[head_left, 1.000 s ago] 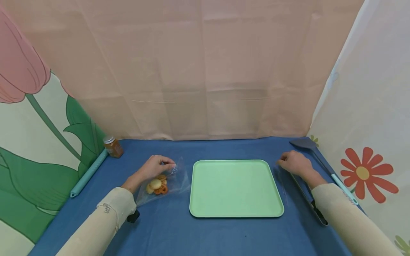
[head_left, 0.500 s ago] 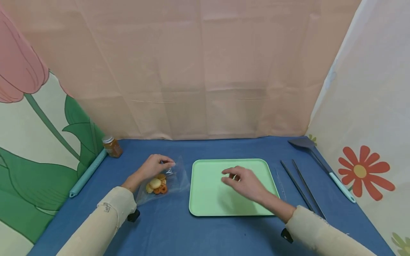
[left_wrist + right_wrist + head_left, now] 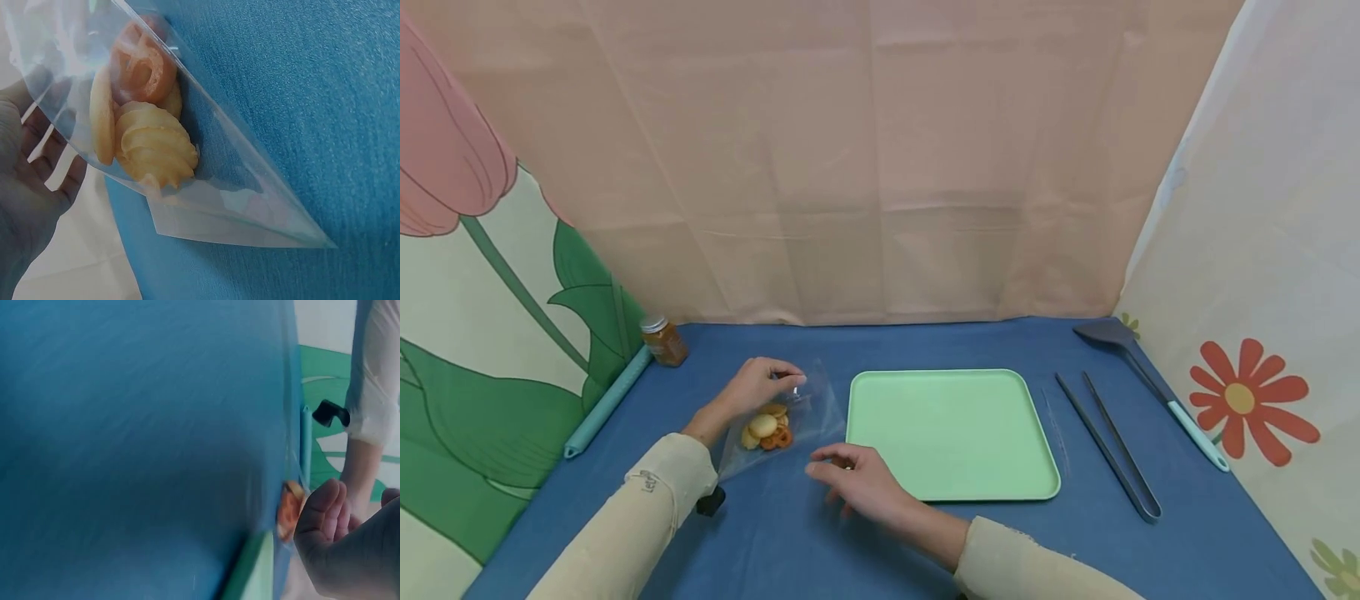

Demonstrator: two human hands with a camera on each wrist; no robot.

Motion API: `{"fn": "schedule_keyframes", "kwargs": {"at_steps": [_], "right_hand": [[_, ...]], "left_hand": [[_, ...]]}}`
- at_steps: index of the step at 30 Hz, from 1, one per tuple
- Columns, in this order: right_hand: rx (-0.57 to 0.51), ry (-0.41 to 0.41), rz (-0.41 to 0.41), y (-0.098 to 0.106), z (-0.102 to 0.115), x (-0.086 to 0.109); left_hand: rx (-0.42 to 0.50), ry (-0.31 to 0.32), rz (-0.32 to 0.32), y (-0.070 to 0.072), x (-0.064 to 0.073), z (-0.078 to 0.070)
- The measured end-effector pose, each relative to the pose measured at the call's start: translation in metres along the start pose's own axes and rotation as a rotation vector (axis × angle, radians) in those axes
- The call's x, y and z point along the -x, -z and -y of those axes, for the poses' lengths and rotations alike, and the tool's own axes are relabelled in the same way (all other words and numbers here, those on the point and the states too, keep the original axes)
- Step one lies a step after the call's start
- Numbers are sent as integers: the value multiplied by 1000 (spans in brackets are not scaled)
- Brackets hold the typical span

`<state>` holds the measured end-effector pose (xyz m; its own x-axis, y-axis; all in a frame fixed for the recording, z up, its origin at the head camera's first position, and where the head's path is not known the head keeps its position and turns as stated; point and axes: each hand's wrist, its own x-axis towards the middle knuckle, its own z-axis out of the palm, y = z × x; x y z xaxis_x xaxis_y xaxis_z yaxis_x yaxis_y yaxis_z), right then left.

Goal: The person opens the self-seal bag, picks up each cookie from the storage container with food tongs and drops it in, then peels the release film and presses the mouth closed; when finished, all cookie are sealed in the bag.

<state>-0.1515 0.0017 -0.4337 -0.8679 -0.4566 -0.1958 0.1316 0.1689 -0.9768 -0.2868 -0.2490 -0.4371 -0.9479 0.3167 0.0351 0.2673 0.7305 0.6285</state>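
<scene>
My left hand (image 3: 752, 387) pinches the top of a clear plastic bag (image 3: 822, 417) on the left of the table. Inside the bag lie several cookies (image 3: 765, 427), pale round ones and orange pretzel-shaped ones. The left wrist view shows a ridged pale cookie (image 3: 156, 147) in front of an orange one (image 3: 144, 72), seen through the film. My right hand (image 3: 861, 485), fingers loosely bent and holding nothing, hovers between the bag and the near left corner of a light green tray (image 3: 955, 437). In the right wrist view the fingers of that hand (image 3: 344, 550) partly cover the bag.
Right of the tray lie a thin clear strip (image 3: 1056, 429), dark metal tongs (image 3: 1112, 454) and a grey spatula (image 3: 1150, 383) with a mint handle. At the far left stand a jar (image 3: 664, 343) with a silver lid and a teal roll (image 3: 608, 406). Blue cloth covers the table.
My right hand has moved left from beside the tongs, across the tray, to its near left corner. My left hand stays at the top of the bag.
</scene>
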Motion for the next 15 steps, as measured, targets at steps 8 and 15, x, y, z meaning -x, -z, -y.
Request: {"fn": "schedule_keyframes", "kwargs": {"at_steps": [8, 15], "right_hand": [[-253, -147, -135, -43, 0, -16], [-390, -143, -309, -64, 1, -31]], "left_hand": [[-28, 13, -34, 6, 0, 6], [-32, 16, -47, 8, 3, 9]]}}
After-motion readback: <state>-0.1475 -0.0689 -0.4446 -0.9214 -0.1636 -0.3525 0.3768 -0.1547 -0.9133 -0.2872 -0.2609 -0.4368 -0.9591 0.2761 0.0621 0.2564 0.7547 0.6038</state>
